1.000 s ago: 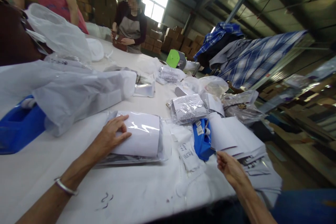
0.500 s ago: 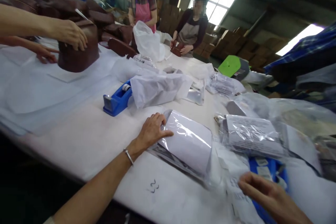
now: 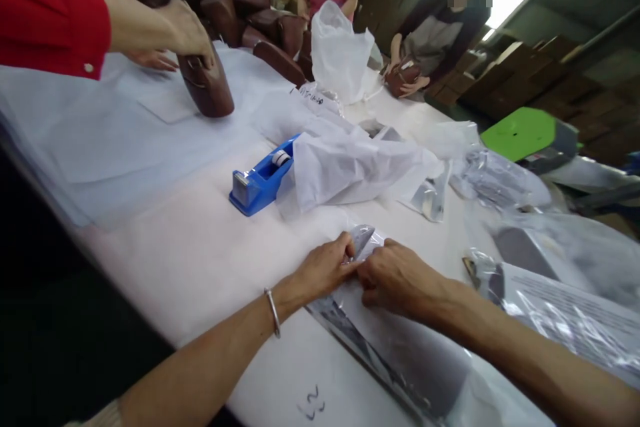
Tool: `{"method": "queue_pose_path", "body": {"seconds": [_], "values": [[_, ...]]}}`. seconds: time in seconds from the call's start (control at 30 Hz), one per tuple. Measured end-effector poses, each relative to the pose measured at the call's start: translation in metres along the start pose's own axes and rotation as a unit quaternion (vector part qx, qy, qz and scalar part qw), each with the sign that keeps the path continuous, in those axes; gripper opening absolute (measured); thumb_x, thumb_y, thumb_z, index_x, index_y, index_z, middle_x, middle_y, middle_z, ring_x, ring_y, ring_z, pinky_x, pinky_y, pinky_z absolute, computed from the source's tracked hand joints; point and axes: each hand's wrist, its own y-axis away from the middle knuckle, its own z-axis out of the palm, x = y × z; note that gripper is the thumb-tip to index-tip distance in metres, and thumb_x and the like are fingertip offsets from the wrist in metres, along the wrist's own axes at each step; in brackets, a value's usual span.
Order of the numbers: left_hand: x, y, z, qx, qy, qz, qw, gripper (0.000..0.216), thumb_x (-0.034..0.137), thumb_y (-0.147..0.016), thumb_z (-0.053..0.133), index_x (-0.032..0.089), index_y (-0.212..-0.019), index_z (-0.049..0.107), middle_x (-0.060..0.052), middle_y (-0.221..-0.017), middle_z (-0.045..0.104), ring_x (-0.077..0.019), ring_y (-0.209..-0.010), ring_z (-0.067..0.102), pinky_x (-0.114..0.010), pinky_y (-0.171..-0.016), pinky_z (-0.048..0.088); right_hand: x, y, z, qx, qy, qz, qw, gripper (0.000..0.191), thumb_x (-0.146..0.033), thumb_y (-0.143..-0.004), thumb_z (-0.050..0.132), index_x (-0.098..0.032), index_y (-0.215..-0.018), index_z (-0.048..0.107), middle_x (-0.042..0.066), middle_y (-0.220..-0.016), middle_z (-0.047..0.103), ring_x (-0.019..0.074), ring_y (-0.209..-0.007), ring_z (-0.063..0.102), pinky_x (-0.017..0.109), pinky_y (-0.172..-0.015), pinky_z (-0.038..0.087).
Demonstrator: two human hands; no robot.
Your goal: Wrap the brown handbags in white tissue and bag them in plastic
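Note:
A clear plastic bag with a pale sheet in it lies on the white table in front of me. At its far end, my left hand pinches the bag's edge between thumb and fingers. Right beside it, my right hand is closed at the same edge, fingers curled under. The two hands nearly touch, and the bag's film stands up a little between them. What exactly lies inside the right fingers is hidden.
A blue tape dispenser stands beyond my left hand, next to crumpled white wrapping. More filled plastic bags lie at the right. A co-worker's hand holds a brown leather bag at the left. Other people work across the table.
My right hand has come from the lower right to the bag's far end, beside my left hand. Both now grip its edge. The view has turned left and down.

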Motion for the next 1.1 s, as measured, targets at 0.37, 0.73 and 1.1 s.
{"method": "queue_pose_path", "body": {"seconds": [0.37, 0.73, 1.1], "values": [[-0.002, -0.006, 0.002, -0.024, 0.049, 0.004, 0.999, 0.015, 0.035, -0.086, 0.058, 0.022, -0.091, 0.052, 0.002, -0.084, 0.062, -0.0170, -0.076, 0.057, -0.027, -0.066, 0.038, 0.039, -0.013, 0.021, 0.157, 0.016, -0.094, 0.983, 0.050, -0.060, -0.070, 0.079, -0.019, -0.094, 0.063, 0.005, -0.088, 0.068, 0.0239, -0.079, 0.062, 0.037, -0.075, 0.041], [-0.001, -0.007, 0.003, -0.042, 0.080, -0.018, 0.996, 0.026, 0.037, -0.080, 0.065, 0.021, -0.080, 0.045, 0.009, -0.063, 0.043, -0.0107, -0.058, 0.040, -0.023, -0.054, 0.028, 0.057, 0.026, 0.071, 0.290, -0.230, 0.052, 0.928, 0.107, -0.070, -0.065, 0.076, -0.018, -0.149, 0.036, 0.019, -0.149, 0.044, 0.0364, -0.135, 0.043, 0.054, -0.110, 0.034], [-0.004, -0.007, -0.008, 0.060, -0.005, -0.003, 0.998, 0.039, 0.050, -0.076, 0.065, 0.019, -0.097, 0.055, -0.001, -0.085, 0.060, -0.0194, -0.075, 0.056, -0.029, -0.069, 0.043, 0.118, 0.112, 0.145, 0.277, -0.541, 0.356, 0.710, 0.066, -0.055, -0.084, 0.062, -0.013, -0.134, 0.053, 0.021, -0.127, 0.062, 0.0338, -0.111, 0.063, 0.047, -0.094, 0.051]]}}
